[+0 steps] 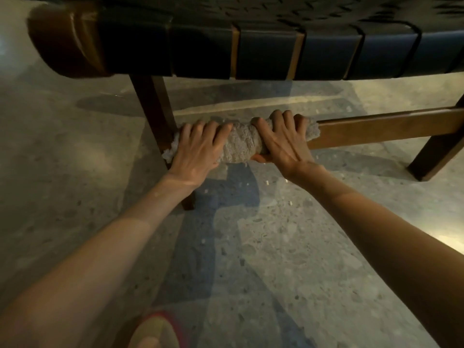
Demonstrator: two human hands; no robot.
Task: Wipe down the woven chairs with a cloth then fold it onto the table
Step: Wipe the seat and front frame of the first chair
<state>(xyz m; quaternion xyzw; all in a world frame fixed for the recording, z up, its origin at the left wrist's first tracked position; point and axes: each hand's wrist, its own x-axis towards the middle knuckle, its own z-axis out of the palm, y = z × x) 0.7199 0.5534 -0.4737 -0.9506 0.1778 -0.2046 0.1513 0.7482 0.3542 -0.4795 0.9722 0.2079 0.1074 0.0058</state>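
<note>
A grey fluffy cloth is wrapped around the left end of the chair's low wooden crossbar. My left hand grips the cloth beside the chair's front left leg. My right hand grips the cloth further right, fingers curled over the top of the bar and thumb underneath. Above them runs the woven chair's seat, made of dark straps over a brown wooden frame.
The chair's right leg stands on the speckled stone floor. My foot in a red-edged slipper shows at the bottom of the view. Open floor lies between me and the chair.
</note>
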